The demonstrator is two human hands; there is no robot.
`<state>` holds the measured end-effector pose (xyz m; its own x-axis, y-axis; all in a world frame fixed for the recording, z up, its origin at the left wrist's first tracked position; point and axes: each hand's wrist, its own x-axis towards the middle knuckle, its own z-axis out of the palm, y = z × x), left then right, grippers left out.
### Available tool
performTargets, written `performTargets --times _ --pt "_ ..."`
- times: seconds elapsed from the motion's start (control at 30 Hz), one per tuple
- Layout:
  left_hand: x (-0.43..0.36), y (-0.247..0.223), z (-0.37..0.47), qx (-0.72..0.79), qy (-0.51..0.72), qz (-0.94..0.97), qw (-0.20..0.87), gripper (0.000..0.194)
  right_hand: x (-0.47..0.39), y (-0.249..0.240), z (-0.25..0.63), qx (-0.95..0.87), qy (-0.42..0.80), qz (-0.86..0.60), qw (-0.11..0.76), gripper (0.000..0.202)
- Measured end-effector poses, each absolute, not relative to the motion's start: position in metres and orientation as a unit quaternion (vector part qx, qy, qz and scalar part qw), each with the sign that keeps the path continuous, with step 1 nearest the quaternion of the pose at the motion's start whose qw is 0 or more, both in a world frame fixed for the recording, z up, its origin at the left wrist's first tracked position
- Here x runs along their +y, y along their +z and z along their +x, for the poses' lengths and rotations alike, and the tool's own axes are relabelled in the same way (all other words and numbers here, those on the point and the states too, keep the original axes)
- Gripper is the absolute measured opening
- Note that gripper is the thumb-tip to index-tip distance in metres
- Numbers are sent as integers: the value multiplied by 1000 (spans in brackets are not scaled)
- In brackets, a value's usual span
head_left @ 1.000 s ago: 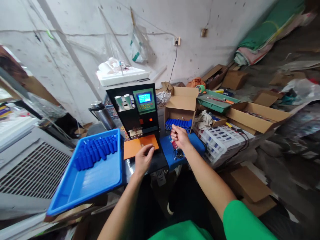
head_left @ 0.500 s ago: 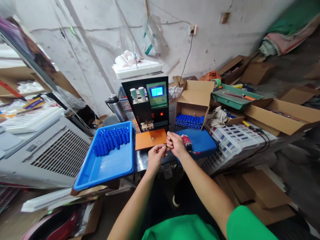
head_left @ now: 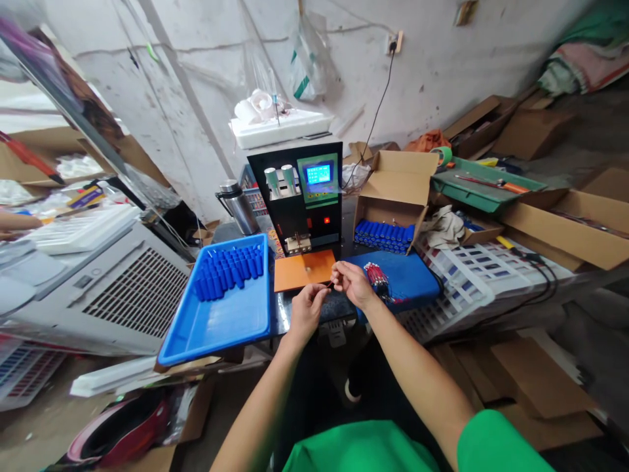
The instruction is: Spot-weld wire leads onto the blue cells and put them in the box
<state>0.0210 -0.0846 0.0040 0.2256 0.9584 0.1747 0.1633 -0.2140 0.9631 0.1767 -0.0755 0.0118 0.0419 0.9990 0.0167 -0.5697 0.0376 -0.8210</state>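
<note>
My left hand (head_left: 308,308) and my right hand (head_left: 351,282) are close together just in front of the orange board (head_left: 295,272). Both pinch a thin dark wire (head_left: 331,284) that runs between their fingertips; its ends are too small to make out. Behind the board stands a black machine (head_left: 314,223) with a lit screen. A blue tray (head_left: 226,328) of blue cylinders (head_left: 228,272) lies to the left. Right of my right hand, a bundle of red and black wires (head_left: 376,275) rests on a blue pad (head_left: 415,278).
An open cardboard box (head_left: 398,177) of blue cylinders stands behind the pad. A steel flask (head_left: 239,206) is left of the machine. White crates (head_left: 452,282) and a green tray (head_left: 481,183) are at the right. Someone's arm (head_left: 17,221) shows at the far left edge.
The camera view has shifted, so the bench appears farther right. My fingertips have drawn slightly apart, with the thin wire now visible between them. An arm has appeared at the far left edge.
</note>
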Motion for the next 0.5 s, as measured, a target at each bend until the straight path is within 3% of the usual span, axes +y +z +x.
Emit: performTargets --times 0.17,0.5 --pt "-84 5 12 475 428 692 335 23 -77 2 172 -449 538 -386 601 36" --pt "-84 0 9 460 430 631 453 27 -82 -1 169 -551 461 -431 546 19"
